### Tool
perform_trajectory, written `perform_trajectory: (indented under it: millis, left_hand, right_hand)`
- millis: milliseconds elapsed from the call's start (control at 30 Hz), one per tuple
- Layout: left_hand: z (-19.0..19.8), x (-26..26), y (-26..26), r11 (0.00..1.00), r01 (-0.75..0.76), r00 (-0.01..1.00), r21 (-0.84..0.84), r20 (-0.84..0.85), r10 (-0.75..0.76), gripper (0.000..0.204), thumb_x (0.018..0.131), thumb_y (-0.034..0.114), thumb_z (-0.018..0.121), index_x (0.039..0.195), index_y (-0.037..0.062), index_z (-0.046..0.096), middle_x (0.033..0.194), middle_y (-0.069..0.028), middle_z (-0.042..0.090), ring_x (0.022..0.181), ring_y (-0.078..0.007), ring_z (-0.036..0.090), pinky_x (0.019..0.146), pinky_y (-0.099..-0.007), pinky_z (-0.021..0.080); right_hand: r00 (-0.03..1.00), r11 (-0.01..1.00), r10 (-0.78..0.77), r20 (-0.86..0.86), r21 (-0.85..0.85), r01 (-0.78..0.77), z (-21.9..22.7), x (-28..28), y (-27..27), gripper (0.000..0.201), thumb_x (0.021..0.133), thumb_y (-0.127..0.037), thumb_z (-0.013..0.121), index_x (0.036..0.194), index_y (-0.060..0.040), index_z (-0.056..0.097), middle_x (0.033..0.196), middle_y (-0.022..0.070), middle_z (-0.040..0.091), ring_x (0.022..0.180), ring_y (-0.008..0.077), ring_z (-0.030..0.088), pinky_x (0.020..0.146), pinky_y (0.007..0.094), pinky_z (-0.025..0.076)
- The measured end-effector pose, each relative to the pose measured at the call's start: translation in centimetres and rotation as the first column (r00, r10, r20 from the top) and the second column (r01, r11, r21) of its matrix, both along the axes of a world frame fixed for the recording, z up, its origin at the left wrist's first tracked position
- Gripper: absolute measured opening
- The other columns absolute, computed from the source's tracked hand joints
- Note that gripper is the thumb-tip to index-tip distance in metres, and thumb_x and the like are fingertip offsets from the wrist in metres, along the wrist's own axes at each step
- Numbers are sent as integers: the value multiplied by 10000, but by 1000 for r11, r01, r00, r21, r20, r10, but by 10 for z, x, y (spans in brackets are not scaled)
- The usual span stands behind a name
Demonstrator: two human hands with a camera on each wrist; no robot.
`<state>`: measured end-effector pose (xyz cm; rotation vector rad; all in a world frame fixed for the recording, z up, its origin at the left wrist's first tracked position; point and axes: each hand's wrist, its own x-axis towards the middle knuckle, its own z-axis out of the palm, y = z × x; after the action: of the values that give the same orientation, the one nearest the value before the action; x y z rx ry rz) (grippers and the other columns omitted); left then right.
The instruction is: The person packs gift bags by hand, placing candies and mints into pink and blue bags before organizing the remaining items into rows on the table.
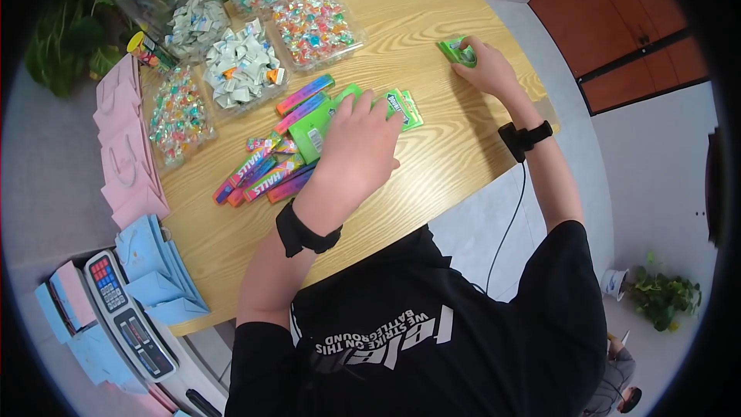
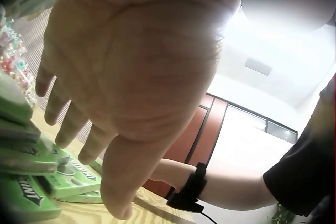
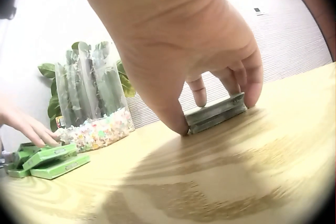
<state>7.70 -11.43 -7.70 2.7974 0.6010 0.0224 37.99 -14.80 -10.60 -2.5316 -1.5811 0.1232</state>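
My left hand (image 1: 359, 147) lies over a pile of green chewing gum packs (image 1: 311, 133), its fingers extended and spread. In the left wrist view its palm (image 2: 142, 61) faces the packs (image 2: 73, 176), with nothing gripped. Off to the right, near the table's edge, my right hand (image 1: 492, 71) pinches a flat green gum pack (image 1: 450, 52) between thumb and fingers. The right wrist view has this pack (image 3: 216, 113) low at the tabletop, with the thumb at one end and fingers at the other. Beside the pile lie several Halls candy sticks (image 1: 270, 177) in bright wrappers.
Clear trays of wrapped candies (image 1: 316, 27) and white packets (image 1: 243, 66) stand at the back left of the wooden table (image 1: 432, 154). Pink paper bags (image 1: 123, 139), blue bags (image 1: 158, 270) and a scale (image 1: 135, 324) line the left side. A cable hangs from my right wrist.
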Motion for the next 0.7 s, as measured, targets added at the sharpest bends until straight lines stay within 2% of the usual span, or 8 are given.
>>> perform_trajectory:
  millis: [167,233,367,433,467,533,600,700]
  left_hand:
    - [6,-6,-9,999,-21,999,48,36,20,616,757,267,759,1295,59,542,1352,-160,498,1340,-343,376,1137,-468,266]
    - [9,-8,-13,998,-26,998,56,50,23,610,759,269,757,1290,55,544,1345,-159,503,1340,-341,376,1135,-466,269]
    - [16,-10,-16,1000,15,998,21,55,-16,607,758,277,757,1281,49,549,1335,-159,511,1333,-342,383,1128,-462,272]
    - [18,-11,-13,1000,24,998,-5,59,-24,608,754,277,760,1277,47,551,1332,-159,513,1329,-341,387,1127,-460,272]
    - [16,-11,-12,999,26,998,-30,54,-24,598,752,274,762,1264,42,557,1313,-160,524,1322,-340,394,1125,-458,275]
    - [13,-12,-6,999,17,998,-52,54,-14,588,750,271,764,1250,38,563,1293,-160,535,1314,-339,400,1123,-457,277]
    - [8,-13,-2,998,-47,995,34,91,44,543,743,263,769,1197,31,581,1251,-158,555,1299,-339,413,1117,-453,285]
    - [0,-12,5,995,-72,994,72,87,66,509,739,258,771,1154,28,588,1208,-152,571,1278,-338,431,1102,-452,298]
  right_hand:
    - [996,999,-1,-85,35,4,3,8,29,459,739,-353,676,1116,-109,580,1053,170,653,982,327,627,787,422,505]
    - [994,977,-29,-104,206,50,7,15,54,464,727,-367,682,1098,-103,589,987,174,660,924,338,635,775,423,505]
    - [996,958,-72,-46,275,81,1,24,113,464,721,-373,685,1081,-94,596,955,177,669,887,343,642,764,422,509]
    - [997,966,-19,70,259,0,-12,28,138,481,723,-391,697,1077,-82,596,965,165,677,896,335,649,763,415,515]
    - [997,964,-10,76,265,-10,-19,27,146,481,723,-391,697,1077,-82,596,965,165,677,896,335,649,763,415,515]
    - [991,976,-77,111,213,52,-29,24,160,481,734,-403,705,1076,-83,598,996,146,685,902,315,658,760,403,523]
    - [996,986,-53,71,161,41,-27,33,174,482,747,-419,705,1077,-84,599,1005,139,687,907,306,659,766,400,524]
    - [999,998,-32,-5,48,32,-14,33,177,494,772,-453,698,1090,-88,600,1019,132,690,917,293,661,779,396,525]
